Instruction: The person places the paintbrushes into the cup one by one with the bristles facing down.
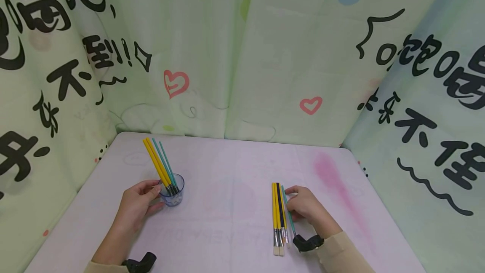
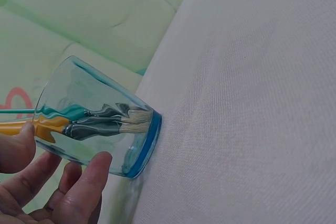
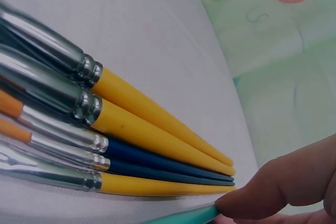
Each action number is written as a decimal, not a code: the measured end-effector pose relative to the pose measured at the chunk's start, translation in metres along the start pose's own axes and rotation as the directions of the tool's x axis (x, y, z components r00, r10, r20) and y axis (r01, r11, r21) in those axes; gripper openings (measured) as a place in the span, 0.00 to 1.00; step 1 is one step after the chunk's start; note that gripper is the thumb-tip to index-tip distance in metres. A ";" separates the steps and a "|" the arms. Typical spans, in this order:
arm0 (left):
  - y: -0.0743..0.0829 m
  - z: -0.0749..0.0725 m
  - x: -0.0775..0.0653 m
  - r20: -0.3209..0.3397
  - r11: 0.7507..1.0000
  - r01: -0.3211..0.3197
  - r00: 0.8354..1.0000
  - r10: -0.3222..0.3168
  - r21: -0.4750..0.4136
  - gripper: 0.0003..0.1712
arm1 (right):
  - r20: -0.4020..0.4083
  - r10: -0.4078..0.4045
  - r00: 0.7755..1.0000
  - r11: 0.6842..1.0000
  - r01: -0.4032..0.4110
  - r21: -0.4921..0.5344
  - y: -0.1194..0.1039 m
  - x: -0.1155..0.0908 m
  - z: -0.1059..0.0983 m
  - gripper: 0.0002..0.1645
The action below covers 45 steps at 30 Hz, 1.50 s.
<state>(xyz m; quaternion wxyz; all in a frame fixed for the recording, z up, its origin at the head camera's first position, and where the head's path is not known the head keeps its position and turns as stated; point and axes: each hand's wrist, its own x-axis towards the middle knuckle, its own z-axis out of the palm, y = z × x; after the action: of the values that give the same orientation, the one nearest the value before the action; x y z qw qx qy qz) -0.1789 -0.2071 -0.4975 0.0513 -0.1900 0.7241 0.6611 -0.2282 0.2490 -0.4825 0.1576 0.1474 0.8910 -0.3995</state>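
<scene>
On the left of the table, a clear bluish glass (image 1: 179, 198) stands with yellow paintbrushes (image 1: 156, 160) and teal paintbrushes (image 1: 165, 160) leaning in it, bristles down. My left hand (image 1: 134, 205) holds the glass from its left side, thumb near the rim and fingers along the wall (image 2: 100, 145). Over on the right, my right hand (image 1: 306, 206) pinches the handle of a teal paintbrush (image 1: 289, 212) between thumb and finger. Just left of that brush lies a row of yellow and dark blue paintbrushes (image 3: 163, 140), bristles toward me; their metal ferrules show closely in the right wrist view.
The table (image 1: 227, 226) has a pale cloth with a pink streak (image 1: 337, 184) to the right of my right hand. Light green curtains (image 1: 235, 54) with hearts and black lettering hang behind and on both sides. Black wrist straps (image 1: 307, 243) show at both sleeves.
</scene>
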 end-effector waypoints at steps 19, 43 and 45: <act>0.001 0.000 -0.001 0.000 1.000 -0.012 1.000 0.012 0.011 0.27 | 0.040 -0.057 0.998 0.993 0.052 0.105 -0.001 0.003 0.000 0.42; -0.001 0.000 0.000 -0.003 1.000 -0.011 1.000 0.011 0.015 0.27 | 0.042 -0.206 0.978 0.906 0.175 0.386 -0.041 -0.001 0.039 0.42; 0.000 0.000 0.000 -0.004 1.000 -0.010 1.000 0.010 0.015 0.27 | 0.038 -0.214 0.976 0.904 0.183 0.386 -0.046 -0.001 0.044 0.42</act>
<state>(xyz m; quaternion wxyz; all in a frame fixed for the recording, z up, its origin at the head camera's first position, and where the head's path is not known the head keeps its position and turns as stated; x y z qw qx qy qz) -0.1785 -0.2072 -0.4977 0.0480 -0.1871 0.7302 0.6554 -0.2380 0.1864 -0.4795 0.1196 0.0677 0.8000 -0.5841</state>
